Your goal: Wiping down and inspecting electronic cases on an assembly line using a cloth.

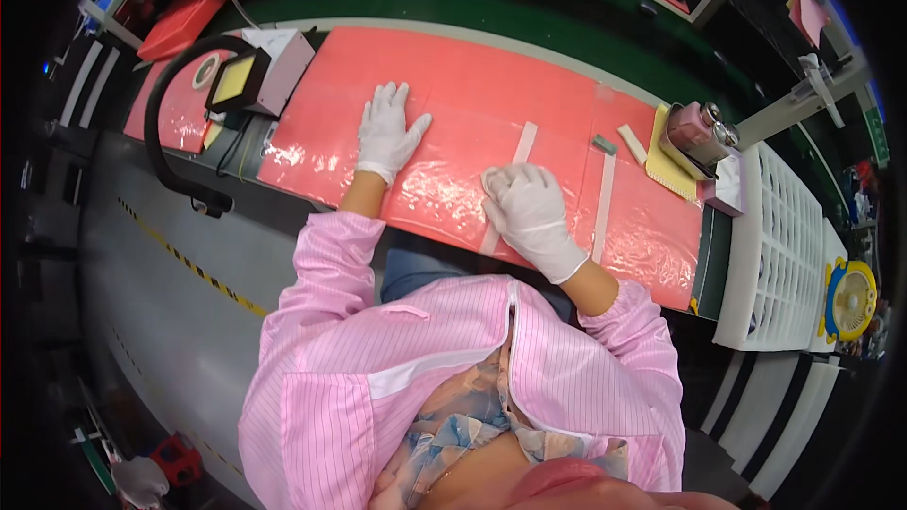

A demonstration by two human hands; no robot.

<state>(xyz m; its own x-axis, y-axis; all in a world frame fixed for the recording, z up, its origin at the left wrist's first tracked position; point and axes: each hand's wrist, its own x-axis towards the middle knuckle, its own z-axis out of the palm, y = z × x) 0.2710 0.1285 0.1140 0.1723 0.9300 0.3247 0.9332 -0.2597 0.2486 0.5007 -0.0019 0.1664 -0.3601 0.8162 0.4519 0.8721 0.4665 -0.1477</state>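
My left hand (387,132), in a white glove, lies flat on the shiny red-pink mat (453,76) with its fingers stretched and thumb apart. Also gloved, my right hand (537,217) presses on the mat with its fingers curled down. A small off-white edge shows beside its fingertips, too little to tell what it is. Under and beyond that hand runs a white strip (525,142) on the mat. A second white strip (603,203) lies to the right, with a small grey-green block (605,144) at its far end.
At left stands a lamp-like black device (238,83) with a curved black arm (156,123), beside a white box (288,61). At right are a yellow notepad (666,165), a metal holder with bottles (697,137), a white grid tray (779,246) and a yellow fan (850,300).
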